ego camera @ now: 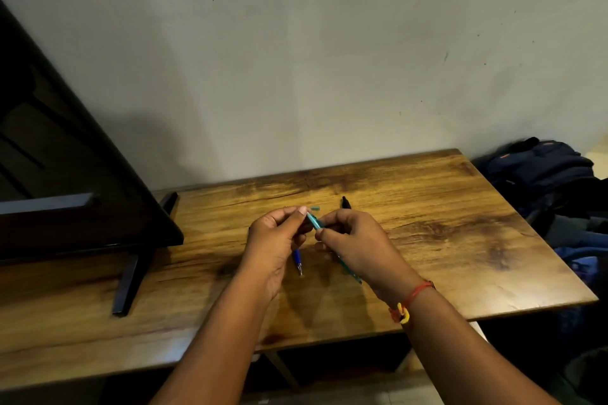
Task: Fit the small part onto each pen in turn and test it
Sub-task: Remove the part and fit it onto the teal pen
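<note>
Teal pen (317, 224) held over the bench (427, 223), slanting, translucent barrel, tip end poking out below the right wrist. Left hand (276, 240) fingers pinch its upper end; right hand (355, 240) fingers curl round the barrel. Small teal part (316, 208) lies on the bench just behind the hands. Blue pen (298, 260) lies under the left hand, black pen (345, 202) behind the right.

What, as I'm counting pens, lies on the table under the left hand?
A blue pen lies on the table beneath the left hand. Only its grip and tip show; the hand covers the rest of its barrel.
</note>
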